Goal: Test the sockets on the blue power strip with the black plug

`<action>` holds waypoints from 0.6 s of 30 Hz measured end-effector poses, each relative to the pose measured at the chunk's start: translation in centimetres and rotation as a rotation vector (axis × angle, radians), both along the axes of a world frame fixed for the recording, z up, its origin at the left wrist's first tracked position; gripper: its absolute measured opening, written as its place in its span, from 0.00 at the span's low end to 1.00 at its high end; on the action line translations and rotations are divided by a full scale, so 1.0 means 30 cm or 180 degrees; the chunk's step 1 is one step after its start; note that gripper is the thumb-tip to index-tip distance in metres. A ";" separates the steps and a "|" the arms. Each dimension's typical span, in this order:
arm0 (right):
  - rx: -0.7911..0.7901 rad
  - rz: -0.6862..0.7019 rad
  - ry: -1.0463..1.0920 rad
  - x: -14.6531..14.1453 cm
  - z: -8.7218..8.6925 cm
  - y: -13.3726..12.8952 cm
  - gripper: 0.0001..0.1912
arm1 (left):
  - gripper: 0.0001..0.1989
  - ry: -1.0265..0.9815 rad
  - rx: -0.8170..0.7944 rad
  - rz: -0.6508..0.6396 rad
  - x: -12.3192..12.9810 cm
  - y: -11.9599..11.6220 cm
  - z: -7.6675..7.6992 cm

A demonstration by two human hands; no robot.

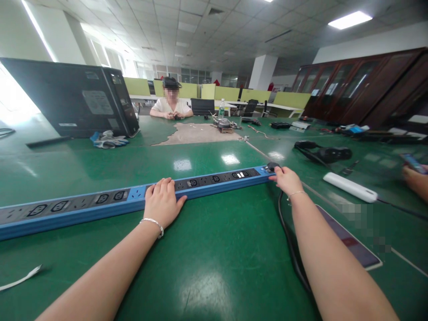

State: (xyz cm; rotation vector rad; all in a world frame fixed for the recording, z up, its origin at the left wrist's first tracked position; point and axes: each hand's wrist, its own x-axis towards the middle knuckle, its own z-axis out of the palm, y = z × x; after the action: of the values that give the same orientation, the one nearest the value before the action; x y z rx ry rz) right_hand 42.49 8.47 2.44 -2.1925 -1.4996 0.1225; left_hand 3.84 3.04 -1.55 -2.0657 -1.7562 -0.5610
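A long blue power strip [214, 187] with black sockets runs across the green table, from the left edge to the middle right. My left hand [163, 198] holds it near its middle, fingers over the top and thumb along the near side. At the strip's right end, my right hand [286, 180] is closed around a black plug [273, 166], which sits at the last socket. How deep the plug is in cannot be made out. A black cable [287, 227] hangs from below my right hand and runs toward me, partly behind my forearm.
Left stand a black computer case [83, 98] and gloves [109, 139]. On the right lie a white bar-shaped device [350, 187], a black strapped object [323, 153] and a tablet-like panel [347, 236]. One person [171, 102] sits opposite; another's hand [416, 178] holds a phone.
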 end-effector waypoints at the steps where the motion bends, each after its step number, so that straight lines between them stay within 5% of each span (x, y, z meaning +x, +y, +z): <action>1: -0.0023 0.0016 0.0170 0.003 0.002 -0.001 0.22 | 0.27 -0.0011 0.0000 0.0006 0.001 0.000 0.000; 5: 0.0103 -0.0185 -0.0123 -0.021 0.033 -0.003 0.23 | 0.27 -0.0039 0.0015 0.0005 0.001 0.001 -0.004; 10: -0.0124 0.0124 -0.0627 -0.080 0.073 0.007 0.24 | 0.27 -0.0030 0.0005 -0.0002 0.000 0.002 -0.004; 18: -0.0429 0.0230 -0.0762 -0.104 0.062 0.015 0.24 | 0.27 -0.0041 -0.0011 0.0013 0.002 0.001 0.001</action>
State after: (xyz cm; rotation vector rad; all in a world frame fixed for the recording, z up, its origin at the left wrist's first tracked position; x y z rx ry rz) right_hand 39.36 8.92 4.31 -2.3264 -1.7471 -0.0172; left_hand 3.90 3.06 -1.53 -2.0649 -1.7694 -0.5716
